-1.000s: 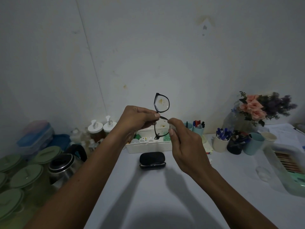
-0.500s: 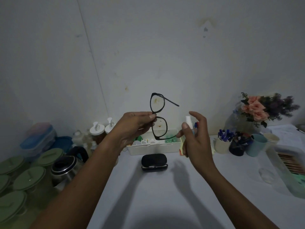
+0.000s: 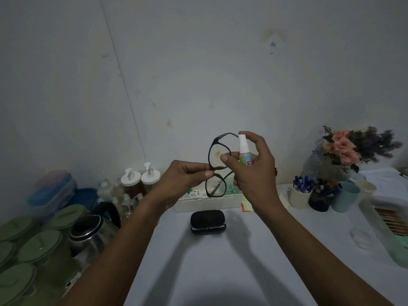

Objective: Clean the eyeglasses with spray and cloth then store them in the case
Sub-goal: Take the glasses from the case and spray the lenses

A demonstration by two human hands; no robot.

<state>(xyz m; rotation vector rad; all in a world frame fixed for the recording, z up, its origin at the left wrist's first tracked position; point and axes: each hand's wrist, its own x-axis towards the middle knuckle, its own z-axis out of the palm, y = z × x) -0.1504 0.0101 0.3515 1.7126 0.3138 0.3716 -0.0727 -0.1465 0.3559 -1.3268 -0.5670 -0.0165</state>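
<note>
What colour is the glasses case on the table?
The glasses case is black, head view.

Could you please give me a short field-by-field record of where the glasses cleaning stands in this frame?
left hand: pinches the eyeglasses at the bridge, lenses stacked vertically
right hand: grips the spray bottle, index finger on its top
spray bottle: upright, beside the upper lens
case: black, on the table, untouched
cloth: not visible
stage: about to spray, probably
</note>
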